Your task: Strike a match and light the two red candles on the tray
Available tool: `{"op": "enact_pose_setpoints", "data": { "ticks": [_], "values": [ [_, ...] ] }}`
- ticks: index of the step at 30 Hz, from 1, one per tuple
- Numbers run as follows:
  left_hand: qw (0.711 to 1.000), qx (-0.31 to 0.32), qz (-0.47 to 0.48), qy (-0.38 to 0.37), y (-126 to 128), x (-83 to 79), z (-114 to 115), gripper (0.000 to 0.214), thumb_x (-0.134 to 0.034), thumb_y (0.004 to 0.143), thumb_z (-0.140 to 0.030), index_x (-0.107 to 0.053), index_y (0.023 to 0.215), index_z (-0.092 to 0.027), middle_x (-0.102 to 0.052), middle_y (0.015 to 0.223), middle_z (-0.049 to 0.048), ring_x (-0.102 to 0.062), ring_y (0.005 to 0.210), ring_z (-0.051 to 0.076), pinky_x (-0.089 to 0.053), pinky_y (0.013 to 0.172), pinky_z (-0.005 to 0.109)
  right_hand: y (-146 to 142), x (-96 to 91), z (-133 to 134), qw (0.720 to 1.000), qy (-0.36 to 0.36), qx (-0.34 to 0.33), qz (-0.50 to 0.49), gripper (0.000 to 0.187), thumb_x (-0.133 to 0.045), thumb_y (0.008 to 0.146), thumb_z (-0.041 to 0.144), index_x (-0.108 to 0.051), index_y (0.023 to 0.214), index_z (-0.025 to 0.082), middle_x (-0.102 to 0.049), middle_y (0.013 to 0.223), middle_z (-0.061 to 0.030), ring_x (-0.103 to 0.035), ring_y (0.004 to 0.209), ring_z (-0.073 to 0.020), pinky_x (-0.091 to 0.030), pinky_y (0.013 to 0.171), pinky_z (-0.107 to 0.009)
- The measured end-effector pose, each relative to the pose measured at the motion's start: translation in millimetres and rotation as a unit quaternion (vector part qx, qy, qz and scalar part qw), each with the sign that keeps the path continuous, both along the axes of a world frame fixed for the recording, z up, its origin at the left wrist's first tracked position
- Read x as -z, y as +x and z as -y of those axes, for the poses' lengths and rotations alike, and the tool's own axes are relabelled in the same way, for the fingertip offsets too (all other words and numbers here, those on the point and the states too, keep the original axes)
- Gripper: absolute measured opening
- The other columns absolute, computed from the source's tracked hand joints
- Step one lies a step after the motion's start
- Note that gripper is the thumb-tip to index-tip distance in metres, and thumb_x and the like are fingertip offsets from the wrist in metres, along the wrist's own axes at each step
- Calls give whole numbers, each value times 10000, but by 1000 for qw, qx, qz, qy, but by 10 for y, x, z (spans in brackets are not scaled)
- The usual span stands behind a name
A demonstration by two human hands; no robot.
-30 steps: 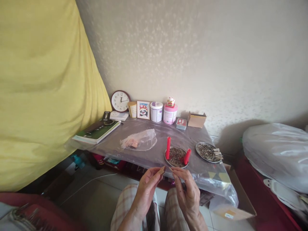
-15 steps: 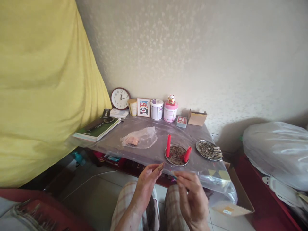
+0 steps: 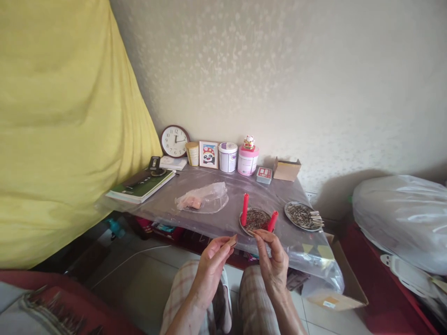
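Observation:
My left hand (image 3: 217, 257) is closed around a small flat tan piece (image 3: 233, 240), its thumb and fingers pressing it from both sides. My right hand (image 3: 270, 251) pinches something small and thin, hard to make out, at the near rim of a round metal plate (image 3: 241, 225). Tiny dark bits cover that plate. A tall red tube (image 3: 245, 209) stands upright at its left, and a shorter red tube (image 3: 273, 221) tilts at its right. Farther right, a second plate (image 3: 289, 217) holds more small dark bits and several pale sticks (image 3: 316, 218) lined up along its right side.
On the plastic-covered table (image 3: 240, 186) lies a clear bag (image 3: 209, 195) with pinkish-tan pieces. A green book (image 3: 139, 184), clock (image 3: 175, 141), picture frame (image 3: 208, 155), tubs (image 3: 228, 158) and small open carton (image 3: 286, 170) line the back. A cardboard box (image 3: 345, 274) stands below right.
My right hand has moved up and forward to the near rim of the plate with the red tubes, fingers still pinched. My left hand has barely shifted and keeps the tan piece.

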State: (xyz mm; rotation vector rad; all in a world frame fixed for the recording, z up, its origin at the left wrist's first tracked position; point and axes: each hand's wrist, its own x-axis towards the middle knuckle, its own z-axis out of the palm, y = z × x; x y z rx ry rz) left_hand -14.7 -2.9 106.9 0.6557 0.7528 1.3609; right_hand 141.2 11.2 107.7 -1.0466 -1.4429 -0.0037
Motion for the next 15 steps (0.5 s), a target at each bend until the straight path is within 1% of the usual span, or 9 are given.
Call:
{"op": "enact_pose_setpoints", "data": {
  "ticks": [3,6,8,10,13,15],
  "values": [
    [1000,2,3,3,18,-23,-3,203,-759,807,-334,-757,950,-190,-766,1002,71,-654,1024,231,-461,953,340,-89,-5,60,1000,2,-24,4,72,-618,920,149,-651,924,213,-751,902,-40,-740,825,-167,-597,741,-270],
    [1000,7,9,12,24,-36,4,208,-758,810,-330,-754,958,-184,-770,1008,73,-658,1027,234,-466,953,336,-152,-8,79,999,9,-46,28,109,-603,913,115,-639,923,217,-745,902,-39,-735,812,-161,-590,717,-256],
    [1000,11,11,17,22,-31,7,196,-744,826,-321,-752,967,-185,-771,1013,70,-655,1038,229,-459,968,338,-164,-42,103,998,15,-48,45,124,-592,911,103,-638,927,216,-740,898,-39,-730,803,-158,-584,709,-252],
    [1000,8,10,12,16,-20,3,199,-757,814,-325,-754,957,-187,-774,1002,69,-655,1025,226,-458,964,342,-151,-96,158,998,23,-44,48,142,-581,912,90,-635,938,219,-734,897,-36,-726,804,-157,-579,714,-253],
    [1000,-1,12,0,9,-13,-8,246,-811,758,-353,-759,928,-183,-778,981,77,-660,989,231,-455,958,364,-112,-136,247,998,33,-52,30,202,-574,911,71,-624,1017,236,-735,973,-43,-718,872,-169,-576,771,-292],
    [1000,0,14,1,7,-26,-10,262,-820,748,-361,-759,928,-180,-777,981,81,-661,972,230,-450,962,377,-90,-78,222,996,25,-68,52,210,-578,922,98,-632,1062,244,-743,1034,-58,-715,915,-184,-578,805,-324]
  ]
}}
